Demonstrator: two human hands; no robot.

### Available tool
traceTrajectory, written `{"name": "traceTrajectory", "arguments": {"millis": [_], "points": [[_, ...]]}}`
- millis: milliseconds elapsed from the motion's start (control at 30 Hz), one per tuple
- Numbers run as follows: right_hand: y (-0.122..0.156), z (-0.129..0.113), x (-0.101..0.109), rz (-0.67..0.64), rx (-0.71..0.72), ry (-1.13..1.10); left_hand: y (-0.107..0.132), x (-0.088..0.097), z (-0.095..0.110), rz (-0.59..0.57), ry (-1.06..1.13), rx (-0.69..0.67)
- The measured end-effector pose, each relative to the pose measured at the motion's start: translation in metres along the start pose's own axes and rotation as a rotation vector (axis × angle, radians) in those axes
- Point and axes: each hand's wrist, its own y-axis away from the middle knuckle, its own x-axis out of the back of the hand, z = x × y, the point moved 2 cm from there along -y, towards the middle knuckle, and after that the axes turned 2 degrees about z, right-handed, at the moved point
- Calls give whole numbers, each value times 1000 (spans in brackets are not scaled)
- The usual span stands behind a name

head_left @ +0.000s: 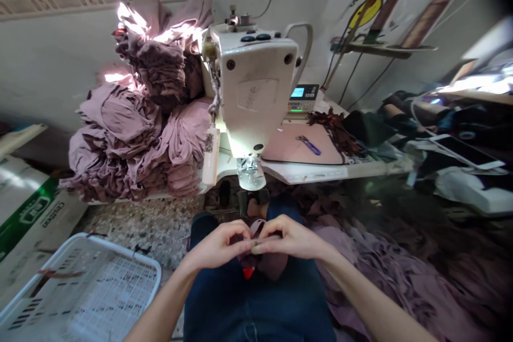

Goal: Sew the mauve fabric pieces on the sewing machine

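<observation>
My left hand (pixel 218 246) and my right hand (pixel 290 238) meet above my lap, their fingertips pinching a small piece of dark mauve fabric (pixel 257 230) between them. The fabric hangs down over my jeans (pixel 256 299). Below the hands a small red item (pixel 248 273) sticks out from the cloth, mostly hidden, and I cannot tell what it is. Beyond my knees stands an industrial sewing machine (pixel 250 91), tilted up with its underside facing me, out of reach of both hands.
Stacked mauve garments (pixel 136 139) fill the table's left side. A purple-handled tool (pixel 308 144) lies on a pink mat (pixel 300 145). More mauve cloth (pixel 401 278) covers the floor on my right. A white plastic basket (pixel 80 288) sits low on my left, and a phone (pixel 465 152) lies among clutter on the right.
</observation>
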Motion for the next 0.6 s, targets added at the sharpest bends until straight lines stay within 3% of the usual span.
{"name": "traceTrajectory", "arguments": {"millis": [100,233,333,467,600], "points": [[0,-1,14,34,69,62,-10,-5,-10,14,143,134],[2,1,26,226,134,126,-15,2,-16,249,79,153],[3,8,24,335,91,64,-14,11,-7,353,35,81],[5,12,10,402,92,31,-11,21,10,317,-160,-96],[8,-3,-2,537,190,92,-10,27,18,317,-419,-257]]}}
